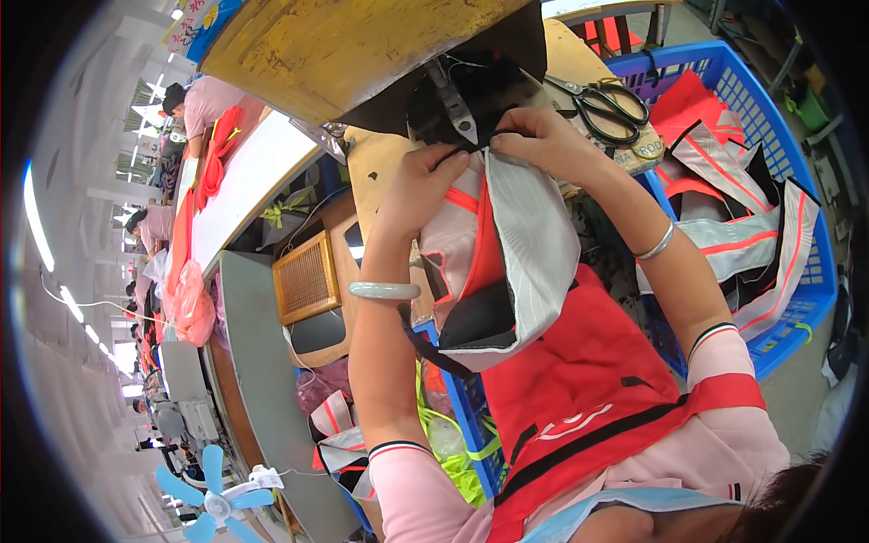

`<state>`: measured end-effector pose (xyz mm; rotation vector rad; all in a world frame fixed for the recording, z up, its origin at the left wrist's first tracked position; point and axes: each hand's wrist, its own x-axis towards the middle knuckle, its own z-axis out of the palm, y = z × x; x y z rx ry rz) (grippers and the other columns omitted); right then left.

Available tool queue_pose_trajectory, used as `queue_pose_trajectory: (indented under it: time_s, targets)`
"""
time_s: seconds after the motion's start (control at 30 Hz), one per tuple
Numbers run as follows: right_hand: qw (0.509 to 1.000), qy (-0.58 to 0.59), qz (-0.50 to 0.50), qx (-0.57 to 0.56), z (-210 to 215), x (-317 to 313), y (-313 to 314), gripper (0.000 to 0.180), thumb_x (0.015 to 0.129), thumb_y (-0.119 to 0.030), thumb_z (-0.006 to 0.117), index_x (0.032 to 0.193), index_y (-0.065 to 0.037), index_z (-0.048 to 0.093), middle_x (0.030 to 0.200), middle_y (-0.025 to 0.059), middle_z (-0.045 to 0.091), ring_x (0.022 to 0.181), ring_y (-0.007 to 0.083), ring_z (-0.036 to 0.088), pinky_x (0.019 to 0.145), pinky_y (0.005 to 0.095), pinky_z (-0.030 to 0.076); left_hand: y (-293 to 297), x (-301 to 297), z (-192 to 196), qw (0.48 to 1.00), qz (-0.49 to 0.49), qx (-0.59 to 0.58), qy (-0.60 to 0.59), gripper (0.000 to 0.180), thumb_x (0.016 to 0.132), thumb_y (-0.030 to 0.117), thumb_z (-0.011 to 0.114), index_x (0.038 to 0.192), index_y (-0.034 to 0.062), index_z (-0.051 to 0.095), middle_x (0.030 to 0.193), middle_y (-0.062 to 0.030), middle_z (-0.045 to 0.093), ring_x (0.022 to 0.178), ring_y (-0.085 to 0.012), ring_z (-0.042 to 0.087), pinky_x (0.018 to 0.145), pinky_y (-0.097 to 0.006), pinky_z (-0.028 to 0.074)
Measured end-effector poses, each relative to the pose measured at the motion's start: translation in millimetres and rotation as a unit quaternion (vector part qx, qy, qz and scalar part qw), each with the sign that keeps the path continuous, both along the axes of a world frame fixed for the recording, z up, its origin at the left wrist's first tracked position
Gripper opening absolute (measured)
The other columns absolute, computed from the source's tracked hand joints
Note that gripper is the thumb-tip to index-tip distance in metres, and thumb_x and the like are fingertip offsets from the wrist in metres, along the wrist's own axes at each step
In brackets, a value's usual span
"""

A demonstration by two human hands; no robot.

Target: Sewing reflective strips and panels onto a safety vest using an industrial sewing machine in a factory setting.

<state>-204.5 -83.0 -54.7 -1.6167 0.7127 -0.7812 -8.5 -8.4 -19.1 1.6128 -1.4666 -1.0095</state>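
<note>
A grey and orange-red fabric piece with black edging (534, 249) hangs from both my hands in front of me. My left hand (430, 181) pinches its upper edge on one side, thumb and fingers closed. On the other side my right hand (552, 145) pinches the same edge. Between my fingertips the black strip lies at the metal foot (462, 122) of a sewing machine (362, 54); whether the foot presses on it I cannot tell. Black-handled scissors (611, 110) rest on the worktop just beyond my right hand.
To the right a blue plastic basket (797, 217) holds several similar grey and red fabric pieces (724, 226). A wooden stool with a woven seat (308, 276) stands at left. Farther off are a long white table (244, 172), a co-worker (204, 109) and a blue-bladed fan (215, 502).
</note>
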Motion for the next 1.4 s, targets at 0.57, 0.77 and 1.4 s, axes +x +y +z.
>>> queue_pose_trajectory:
  time_s: [0.57,0.77,1.4]
  targets:
    - [0.997,-0.039,-0.009,0.066,-1,1,4,0.023,0.088,-0.025,0.061,0.093,-0.003,0.063,0.079,-0.0038,0.057,0.073,0.0039,0.050,0.064,0.0206,0.040,-3,5,-4,0.999,0.017,-0.016,-0.023,0.029,0.090,0.020,0.061,0.103,-0.0049,0.065,0.085,-0.0021,0.064,0.078,-0.0082,0.054,0.071,-0.025,0.045]
    - [0.996,0.057,0.012,0.061,6,-49,7,0.027,0.090,-0.033,0.060,0.085,-0.007,0.063,0.072,-0.0067,0.053,0.065,0.0029,0.046,0.055,0.0229,0.036,26,31,-6,0.991,0.027,0.037,0.124,0.025,0.091,0.019,0.059,0.102,-0.0036,0.064,0.083,-0.0020,0.062,0.078,-0.0084,0.054,0.071,-0.025,0.045]
    - [0.973,0.029,0.212,0.082,-10,-104,128,0.032,0.088,-0.026,0.064,0.098,0.004,0.065,0.079,0.0060,0.064,0.076,0.0088,0.055,0.070,0.0281,0.046,165,-26,-61,0.988,-0.103,-0.056,0.099,0.046,0.089,0.013,0.057,0.131,-0.0013,0.047,0.134,-0.0153,0.048,0.127,-0.0247,0.044,0.106,-0.035,0.033]
